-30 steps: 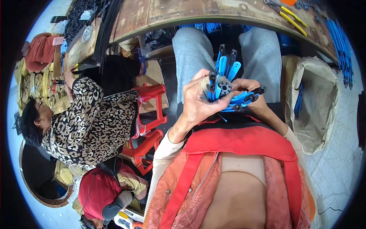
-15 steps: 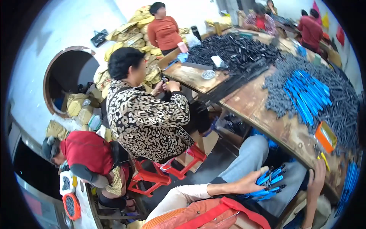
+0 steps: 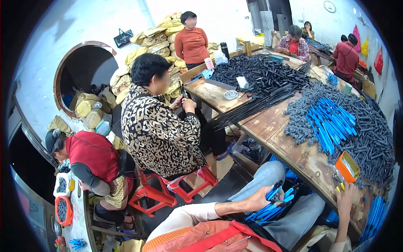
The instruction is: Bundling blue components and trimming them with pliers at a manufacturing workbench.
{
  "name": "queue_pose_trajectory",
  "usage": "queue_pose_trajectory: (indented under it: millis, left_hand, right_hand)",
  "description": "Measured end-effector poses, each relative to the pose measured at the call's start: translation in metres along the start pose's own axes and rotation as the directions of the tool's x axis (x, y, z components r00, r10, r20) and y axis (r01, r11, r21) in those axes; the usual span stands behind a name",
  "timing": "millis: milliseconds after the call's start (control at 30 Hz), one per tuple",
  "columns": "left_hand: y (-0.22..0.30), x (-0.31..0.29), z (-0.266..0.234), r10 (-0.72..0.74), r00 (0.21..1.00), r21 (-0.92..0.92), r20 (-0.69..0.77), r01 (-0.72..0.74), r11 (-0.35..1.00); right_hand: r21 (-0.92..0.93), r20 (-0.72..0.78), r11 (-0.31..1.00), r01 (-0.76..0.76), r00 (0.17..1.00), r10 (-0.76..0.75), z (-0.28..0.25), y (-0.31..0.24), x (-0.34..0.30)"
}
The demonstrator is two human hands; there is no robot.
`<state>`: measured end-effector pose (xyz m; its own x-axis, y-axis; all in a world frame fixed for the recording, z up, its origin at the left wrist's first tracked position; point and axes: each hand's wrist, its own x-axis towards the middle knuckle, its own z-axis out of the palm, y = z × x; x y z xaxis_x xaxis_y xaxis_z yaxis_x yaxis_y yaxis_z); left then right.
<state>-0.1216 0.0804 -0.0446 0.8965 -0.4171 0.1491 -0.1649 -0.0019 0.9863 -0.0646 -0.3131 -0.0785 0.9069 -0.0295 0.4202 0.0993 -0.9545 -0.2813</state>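
My left hand is closed around a bundle of blue strips with black ends, held above my lap. At the near table edge, my right hand has its fingers at the yellow handles of a pair of pliers. The pliers lie on the wood beside an orange box. Beyond the box, a heap of blue strips rests on a large pile of dark grey small parts.
The wooden table also carries long black rods, a heap of black parts and a small round dish. More blue strips are at the right. A co-worker in a patterned jacket sits at the left beside red stools.
The view has shifted. My right hand's fingers have come from the table edge onto the pliers' handles. My left hand still holds the blue bundle, now tilted differently.
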Motion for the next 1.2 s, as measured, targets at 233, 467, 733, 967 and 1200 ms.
queue_pose_trajectory:
  millis: [233, 467, 733, 967, 1200]
  left_hand:
    - [-0.010, -0.007, 0.001, -0.065, 0.990, -0.090, 0.122, 0.077, 0.993]
    - [-0.018, -0.010, -0.020, -0.017, 0.993, -0.212, 0.114, 0.042, 0.976]
    - [-0.019, -0.011, -0.030, 0.031, 0.995, -0.062, 0.092, -0.025, 0.998]
    - [0.003, -0.025, -0.029, -0.118, 0.981, -0.295, 0.156, 0.160, 0.942]
    - [0.012, -0.039, -0.011, -0.130, 0.941, -0.109, 0.312, 0.171, 0.979]
  right_hand:
    - [0.185, 0.051, 0.982, -0.028, 0.998, 0.019, 0.011, 0.019, 0.006]
    - [0.990, 0.111, 0.039, -0.139, 0.906, 0.408, -0.011, 0.015, -0.019]
    - [0.576, 0.760, 0.581, -0.575, 0.639, -0.121, -0.058, -0.190, -0.065]
    - [0.409, 0.381, 0.888, 0.208, 0.846, -0.374, -0.055, -0.218, -0.076]
    - [0.201, 0.224, 0.886, 0.419, 0.860, -0.458, -0.062, -0.217, -0.107]
